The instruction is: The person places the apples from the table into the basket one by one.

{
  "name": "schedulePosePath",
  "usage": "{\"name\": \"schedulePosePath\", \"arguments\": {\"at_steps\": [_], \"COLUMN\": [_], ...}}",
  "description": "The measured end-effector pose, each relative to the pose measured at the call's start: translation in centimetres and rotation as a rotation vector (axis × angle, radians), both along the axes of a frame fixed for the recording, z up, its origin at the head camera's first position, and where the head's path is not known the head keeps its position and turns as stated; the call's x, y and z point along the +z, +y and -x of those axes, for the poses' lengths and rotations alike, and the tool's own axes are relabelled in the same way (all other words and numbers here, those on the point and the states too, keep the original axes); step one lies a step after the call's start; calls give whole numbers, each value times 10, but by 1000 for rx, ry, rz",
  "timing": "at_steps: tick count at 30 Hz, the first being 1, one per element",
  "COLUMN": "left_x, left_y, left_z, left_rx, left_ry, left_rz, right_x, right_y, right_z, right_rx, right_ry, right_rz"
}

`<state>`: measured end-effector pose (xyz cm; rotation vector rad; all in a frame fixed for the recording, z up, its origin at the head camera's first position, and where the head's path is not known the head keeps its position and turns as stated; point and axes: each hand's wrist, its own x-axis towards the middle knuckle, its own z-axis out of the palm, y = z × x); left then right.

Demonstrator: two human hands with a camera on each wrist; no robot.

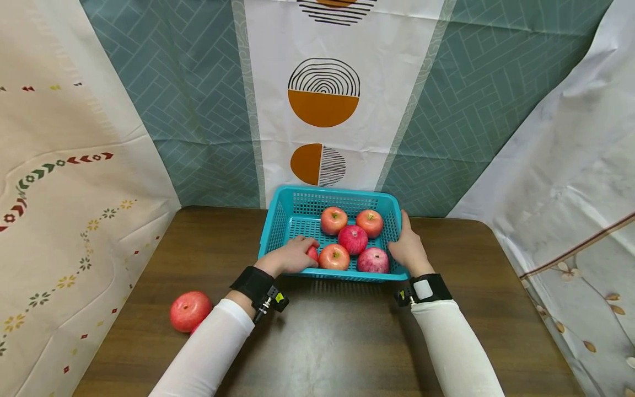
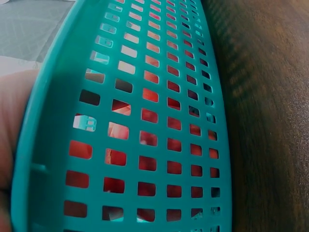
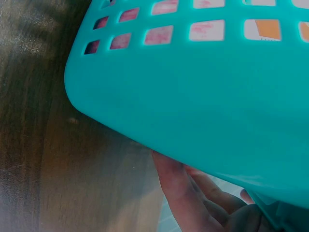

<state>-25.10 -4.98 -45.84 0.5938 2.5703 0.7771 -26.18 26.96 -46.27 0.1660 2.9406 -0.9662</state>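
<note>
A turquoise plastic basket (image 1: 278, 231) with perforated walls stands at the back of the table. In it lie apples (image 1: 334, 220) and pomegranates (image 1: 373, 260), several fruits in all. My left hand (image 1: 292, 255) reaches over the front left of the rim and holds a red fruit (image 1: 312, 253), mostly covered by the fingers, so its kind is unclear. With my right hand (image 1: 409, 251) I grip the basket's right side, thumb inside and fingers outside. In the right wrist view those fingers (image 3: 176, 188) lie against the outer wall.
On the brown wooden table (image 1: 322, 342), a round red fruit (image 1: 190, 310) sits at the left, beside my left forearm. Another red fruit is mostly hidden by the sleeve. A patterned cloth (image 1: 324, 33) hangs right behind the basket; more cloths flank both sides.
</note>
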Motion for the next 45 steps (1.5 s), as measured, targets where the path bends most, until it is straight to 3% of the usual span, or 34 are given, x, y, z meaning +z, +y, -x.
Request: {"name": "schedulePosePath", "arguments": {"at_steps": [14, 25, 45], "left_x": [3, -1, 5], "left_y": [-1, -3, -6], "left_z": [-4, -3, -3], "left_rx": [28, 40, 0], "left_ry": [52, 112, 244], "left_rz": [-34, -49, -146], "right_x": [3, 3, 5], "right_y": [-2, -3, -3], "right_z": [-2, -2, -3], "right_rx": [6, 2, -6], "right_ry": [2, -7, -31], "right_rz": [14, 11, 21]}}
